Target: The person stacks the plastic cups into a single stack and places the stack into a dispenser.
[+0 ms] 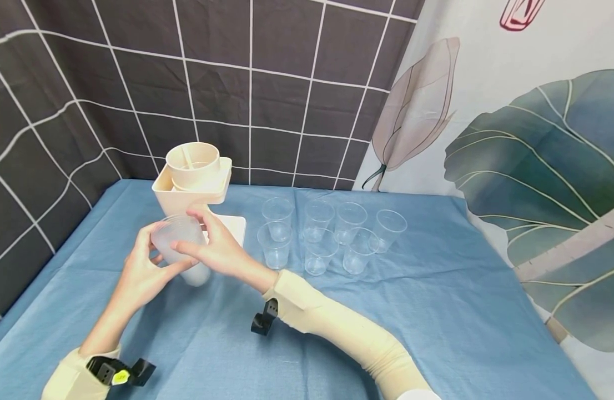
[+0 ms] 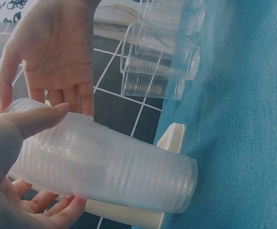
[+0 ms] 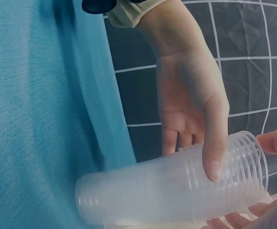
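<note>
A stack of nested translucent plastic cups (image 1: 196, 273) is between the two hands, rims up and slightly tilted. My left hand (image 1: 146, 265) grips its upper part, thumb on the near side and fingers curled round behind, as the left wrist view of the stack (image 2: 124, 162) shows. My right hand (image 1: 214, 244) holds the stack near the rims, its thumb across one side and its fingers round the other. In the right wrist view the stack's (image 3: 143, 191) base end is close to the cloth; I cannot tell whether it touches.
Several clear plastic cups (image 1: 319, 253) stand upright in loose rows to the right. A cream stand (image 1: 187, 197) with a round divided container (image 1: 193, 161) on top is just behind the hands. Blue cloth (image 1: 437, 311) covers the table, with a dark gridded curtain (image 1: 282, 100) behind.
</note>
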The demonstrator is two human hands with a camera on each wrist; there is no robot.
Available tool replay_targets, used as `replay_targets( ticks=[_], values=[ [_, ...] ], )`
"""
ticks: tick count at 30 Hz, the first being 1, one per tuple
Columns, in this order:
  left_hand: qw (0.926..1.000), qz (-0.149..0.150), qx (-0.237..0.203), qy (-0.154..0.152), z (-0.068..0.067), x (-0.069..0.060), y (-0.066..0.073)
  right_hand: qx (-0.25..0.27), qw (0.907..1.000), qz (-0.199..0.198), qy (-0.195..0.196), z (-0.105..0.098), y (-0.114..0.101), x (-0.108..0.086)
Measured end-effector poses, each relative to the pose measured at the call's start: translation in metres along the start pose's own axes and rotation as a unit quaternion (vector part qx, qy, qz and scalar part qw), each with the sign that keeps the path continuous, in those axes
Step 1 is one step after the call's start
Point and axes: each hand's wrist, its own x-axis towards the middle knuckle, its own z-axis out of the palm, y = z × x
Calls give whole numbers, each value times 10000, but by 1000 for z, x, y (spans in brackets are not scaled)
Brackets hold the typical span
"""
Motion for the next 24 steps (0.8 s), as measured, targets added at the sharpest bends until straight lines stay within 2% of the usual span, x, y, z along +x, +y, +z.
replay_targets(
  ticks=[7, 17, 24],
  values=[
    [10000, -18, -8, -33, 0, 0, 1, -134, 9998, 164, -28, -1, -1, -1],
    [10000, -1, 24, -31, 1, 0, 1, -165, 9996, -226, -33, -3, 1, -1],
    [10000, -2, 42, -23, 1, 0, 1, -484, 9988, 55, -16, -6, -2, -4]
  ],
)
